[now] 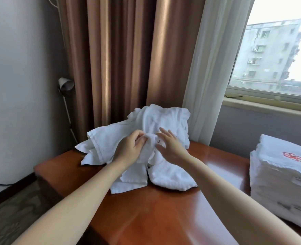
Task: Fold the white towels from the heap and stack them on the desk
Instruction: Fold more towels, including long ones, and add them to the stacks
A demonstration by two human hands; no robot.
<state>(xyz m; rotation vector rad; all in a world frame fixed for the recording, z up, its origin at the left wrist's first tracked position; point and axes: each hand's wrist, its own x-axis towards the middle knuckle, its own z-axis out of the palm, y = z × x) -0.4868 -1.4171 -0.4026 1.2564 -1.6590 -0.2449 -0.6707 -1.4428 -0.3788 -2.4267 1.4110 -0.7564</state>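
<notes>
I see the left hand (128, 150) gripping a bunched fold of a towel (150, 140), its fingers curled round the cloth. The right hand (171, 147) is just beside it, with fingers straight and spread, resting on the same towel. Both hands are at the near side of the heap (164, 117), which lies on the far part of the bench (155, 218). A stack (284, 174) of folded towels stands well apart at the right.

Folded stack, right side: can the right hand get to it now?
Likely yes: the right hand rests open on the heap, with only bare desk between it and the folded stack.
</notes>
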